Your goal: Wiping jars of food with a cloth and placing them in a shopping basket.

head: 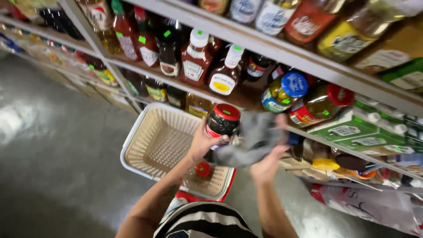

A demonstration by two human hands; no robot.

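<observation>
Below and left of the left hand (203, 142) gapes the cream basket (137, 132), mostly open room; that hand clamps a dark red-lidded jar (222, 122) above its rim, while the right hand (267, 164) grips a grey cloth (251, 141) touching the jar.

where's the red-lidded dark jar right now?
Head view, centre: the dark jar is in the left hand, above the beige basket, touching the grey cloth held by the right hand, just below the sauce-bottle shelf.

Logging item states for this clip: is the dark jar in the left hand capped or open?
Capped. The dark jar in the left hand has its red lid seated on top.
</observation>
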